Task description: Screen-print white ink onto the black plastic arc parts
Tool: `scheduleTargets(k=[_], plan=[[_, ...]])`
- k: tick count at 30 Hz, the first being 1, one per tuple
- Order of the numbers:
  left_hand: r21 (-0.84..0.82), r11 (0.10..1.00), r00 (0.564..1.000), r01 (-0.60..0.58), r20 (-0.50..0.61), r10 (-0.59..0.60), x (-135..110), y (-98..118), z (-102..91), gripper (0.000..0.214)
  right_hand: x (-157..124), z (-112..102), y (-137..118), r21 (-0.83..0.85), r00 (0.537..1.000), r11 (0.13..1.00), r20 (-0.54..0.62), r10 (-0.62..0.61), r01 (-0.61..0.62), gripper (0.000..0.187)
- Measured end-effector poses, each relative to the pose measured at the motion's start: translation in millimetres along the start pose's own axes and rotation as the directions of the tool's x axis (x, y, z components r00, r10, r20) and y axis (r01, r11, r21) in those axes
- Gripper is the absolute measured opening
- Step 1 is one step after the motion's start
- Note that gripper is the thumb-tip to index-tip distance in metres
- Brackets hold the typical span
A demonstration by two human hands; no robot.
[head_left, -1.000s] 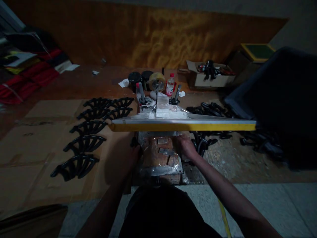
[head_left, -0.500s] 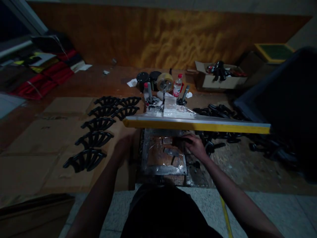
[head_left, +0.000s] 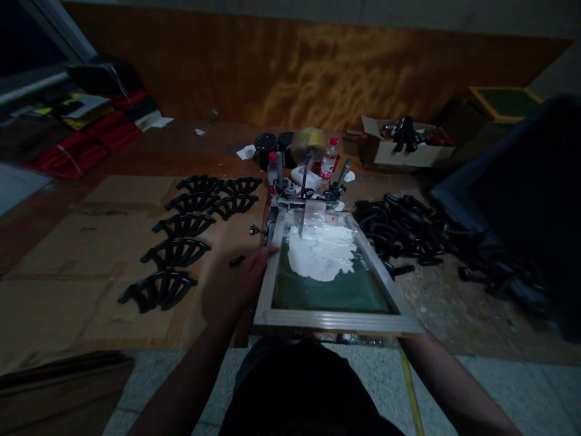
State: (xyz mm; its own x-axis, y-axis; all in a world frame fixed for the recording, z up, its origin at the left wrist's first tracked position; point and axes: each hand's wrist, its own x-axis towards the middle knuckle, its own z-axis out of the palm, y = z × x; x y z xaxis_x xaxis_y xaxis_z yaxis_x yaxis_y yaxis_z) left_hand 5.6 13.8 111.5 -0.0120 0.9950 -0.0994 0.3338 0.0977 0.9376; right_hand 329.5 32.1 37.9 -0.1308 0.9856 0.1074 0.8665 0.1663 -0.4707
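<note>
Bottle label is unreadable; left hand touches screen frame, right hand is hidden, finger closure unclear on both.

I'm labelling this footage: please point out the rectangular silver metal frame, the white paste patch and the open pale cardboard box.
Rectangular silver metal frame (head_left: 336, 320), head view: middle of its near bar.
White paste patch (head_left: 320, 257), head view: its middle.
Open pale cardboard box (head_left: 399, 154), head view: its front wall.

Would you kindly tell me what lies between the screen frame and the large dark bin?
In the head view, a heap of black parts lies between the frame and the bin.
</note>
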Motion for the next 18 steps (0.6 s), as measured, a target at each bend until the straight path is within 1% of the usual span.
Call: scheduleTargets(k=[1, 2, 3, 4, 5, 6, 7, 8, 9, 10, 11, 13, 14, 16, 18], plan=[[0.0, 0.998, 0.998, 0.06, 0.021, -0.06, -4, -12, 2.9, 0.039, 6, -10, 7, -0.014, 0.997, 0.998, -0.054, 0.06, -0.061, 0.031], [0.004, 0.992, 0.991, 0.123, 0.046, -0.123, -7, -24, 7.1, 0.042, 14, -18, 10, -0.027, 0.986, 0.993, -0.124, 0.114, -0.119, 0.033], [0.012, 0.985, 0.982, 0.174, 0.07, -0.174, -7, -37, 12.1, 0.049, 23, -24, 8, -0.04, 0.97, 0.988, -0.198, 0.141, -0.152, 0.036], [0.024, 0.979, 0.975, 0.201, 0.089, -0.203, -7, -48, 17.4, 0.056, 32, -28, 1, -0.056, 0.958, 0.987, -0.257, 0.129, -0.148, 0.039], [0.042, 0.976, 0.972, 0.212, 0.099, -0.215, -5, -58, 22.5, 0.06, 43, -29, -11, -0.081, 0.954, 0.991, -0.288, 0.08, -0.108, 0.044], [0.065, 0.975, 0.971, 0.211, 0.102, -0.217, -3, -67, 26.9, 0.062, 52, -28, -25, -0.116, 0.962, 0.993, -0.274, 0.003, -0.037, 0.05], [0.084, 0.975, 0.971, 0.205, 0.105, -0.213, -1, -74, 30.5, 0.062, 61, -25, -42, -0.154, 0.975, 0.987, -0.209, -0.078, 0.046, 0.055], [0.095, 0.976, 0.972, 0.197, 0.11, -0.207, 1, -80, 33.1, 0.062, 68, -21, -58, -0.188, 0.985, 0.976, -0.117, -0.13, 0.106, 0.055], [0.1, 0.976, 0.972, 0.191, 0.12, -0.203, 3, -84, 34.9, 0.062, 72, -16, -73, -0.216, 0.99, 0.967, -0.005, -0.14, 0.136, 0.05], [0.101, 0.977, 0.971, 0.186, 0.132, -0.199, 4, -88, 36.0, 0.061, 73, -10, -85, -0.241, 0.986, 0.96, 0.112, -0.12, 0.144, 0.041], [0.101, 0.979, 0.97, 0.18, 0.145, -0.193, 5, -91, 36.6, 0.06, 70, -4, -94, -0.267, 0.973, 0.953, 0.216, -0.086, 0.143, 0.032], [0.094, 0.983, 0.974, 0.158, 0.151, -0.171, 6, -95, 37.3, 0.058, 56, 5, -102, -0.299, 0.931, 0.938, 0.361, -0.057, 0.173, 0.024], [0.093, 0.984, 0.976, 0.149, 0.144, -0.161, 5, -98, 37.7, 0.057, 46, 8, -101, -0.293, 0.911, 0.931, 0.403, -0.086, 0.217, 0.024], [0.086, 0.986, 0.98, 0.142, 0.129, -0.152, 5, -101, 38.7, 0.055, 25, 8, -97, -0.236, 0.863, 0.908, 0.46, -0.21, 0.347, 0.027], [0.068, 0.987, 0.981, 0.143, 0.121, -0.15, 4, -104, 39.6, 0.055, 11, 2, -92, -0.149, 0.785, 0.87, 0.522, -0.335, 0.471, 0.029]])
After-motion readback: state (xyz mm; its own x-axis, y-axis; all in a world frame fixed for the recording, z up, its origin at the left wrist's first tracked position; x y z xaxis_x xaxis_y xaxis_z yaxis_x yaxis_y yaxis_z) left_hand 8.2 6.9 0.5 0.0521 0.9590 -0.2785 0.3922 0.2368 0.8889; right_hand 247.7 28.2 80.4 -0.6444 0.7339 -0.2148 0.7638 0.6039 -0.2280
